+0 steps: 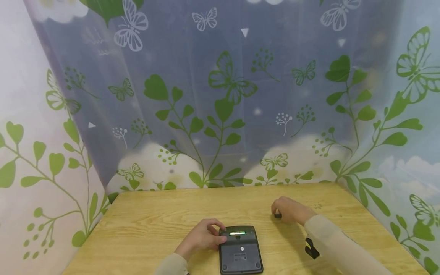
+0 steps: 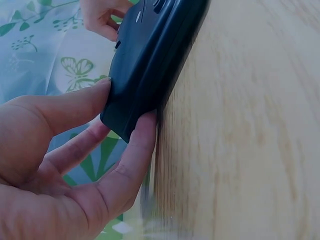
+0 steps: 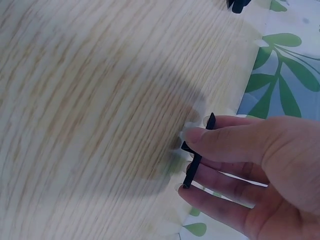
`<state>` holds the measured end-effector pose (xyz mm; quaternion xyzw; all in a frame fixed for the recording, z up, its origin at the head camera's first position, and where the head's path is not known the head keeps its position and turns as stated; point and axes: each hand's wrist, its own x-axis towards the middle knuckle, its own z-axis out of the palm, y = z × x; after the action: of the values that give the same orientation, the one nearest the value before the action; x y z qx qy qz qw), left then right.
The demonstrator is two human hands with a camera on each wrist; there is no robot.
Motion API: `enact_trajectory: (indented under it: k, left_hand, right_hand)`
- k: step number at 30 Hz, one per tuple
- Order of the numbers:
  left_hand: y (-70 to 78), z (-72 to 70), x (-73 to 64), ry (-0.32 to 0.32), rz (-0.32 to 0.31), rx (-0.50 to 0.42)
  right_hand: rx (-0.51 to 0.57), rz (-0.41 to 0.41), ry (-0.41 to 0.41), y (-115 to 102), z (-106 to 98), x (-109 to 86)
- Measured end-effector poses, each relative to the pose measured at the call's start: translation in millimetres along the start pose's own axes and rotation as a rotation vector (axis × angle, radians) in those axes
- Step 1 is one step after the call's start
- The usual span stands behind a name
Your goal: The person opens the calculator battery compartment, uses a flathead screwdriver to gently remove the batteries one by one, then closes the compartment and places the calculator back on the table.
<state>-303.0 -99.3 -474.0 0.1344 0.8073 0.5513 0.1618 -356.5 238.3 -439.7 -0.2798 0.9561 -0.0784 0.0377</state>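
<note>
A black calculator [image 1: 237, 250] lies with its back upward on the table, with its small battery slot uncovered and a green, shiny battery [image 1: 237, 233] showing inside. My left hand [image 1: 204, 235] pinches its upper left corner; in the left wrist view the thumb presses the back of the calculator [image 2: 137, 82] and a finger sits under its edge. Farther back and to the right, my right hand [image 1: 290, 210] holds a small black battery cover [image 3: 192, 172] between thumb and fingertips, low over the wood.
The wooden table [image 1: 154, 214] meets a patterned cloth [image 1: 192, 114] at its back and sides. A black and yellow object [image 1: 311, 248] shows beside the right sleeve. At the top of the right wrist view, a black object [image 3: 238, 5] is partly cut off.
</note>
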Motion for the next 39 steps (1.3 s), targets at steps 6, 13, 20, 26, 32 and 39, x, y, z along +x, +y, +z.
enact_trajectory:
  k: [6, 13, 20, 26, 32, 39]
  left_hand:
    - [-1.6, 1.2, 2.0, -0.002, 0.014, -0.017]
    - [-3.3, 2.7, 2.8, -0.001, 0.02, -0.029]
    - [-1.0, 2.3, 1.8, 0.008, 0.018, -0.029]
    - [-3.2, 2.2, 1.8, 0.014, 0.015, -0.027]
    - [-4.8, 2.0, 2.9, 0.015, 0.012, -0.03]
    - [-5.7, 2.2, 2.3, 0.011, 0.023, -0.048]
  right_hand:
    - [0.01, 0.014, -0.008, 1.2, 1.5, 1.8]
    - [0.0, 0.022, -0.003, 2.0, 5.4, 3.3]
    - [0.003, 0.029, -0.009, 1.4, 3.6, 2.8]
    - [-0.005, 0.002, -0.001, 7.3, 6.0, 4.4]
    - [-0.041, -0.071, 0.033, 18.8, 8.2, 6.1]
    - [-0.05, -0.078, 0.023, 25.6, 6.8, 6.4]
